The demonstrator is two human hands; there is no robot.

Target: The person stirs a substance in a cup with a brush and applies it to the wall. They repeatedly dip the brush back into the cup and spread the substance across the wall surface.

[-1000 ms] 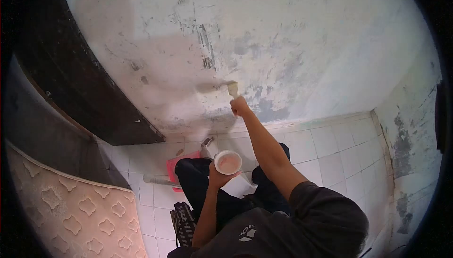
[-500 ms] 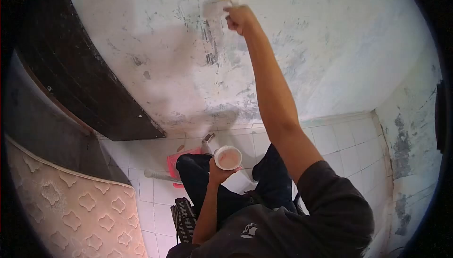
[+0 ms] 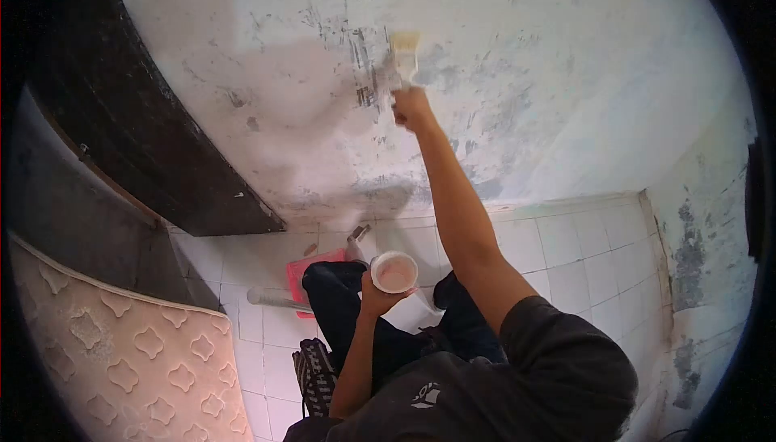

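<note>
A paintbrush [image 3: 405, 52] with pale bristles is gripped in my right hand [image 3: 411, 109], its bristles pointing up against the patchy white wall [image 3: 283, 78]. Dark scrapes and grey stains mark the wall around the brush. Below, my left hand [image 3: 380, 300] is wrapped round a white cup [image 3: 394, 272] with pinkish contents, held above my lap. Whether the bristles touch the wall is hard to tell.
At the left stands a dark wooden door panel [image 3: 129, 111], with a patterned pink mattress [image 3: 137, 353] below it. A pink tray [image 3: 296, 279] and a pale tube [image 3: 271, 300] lie on the white tiled floor [image 3: 566, 248] by my knee.
My right hand and the brush have moved down the wall, and the brush shows more clearly. The cup in my left hand has shifted very slightly right.
</note>
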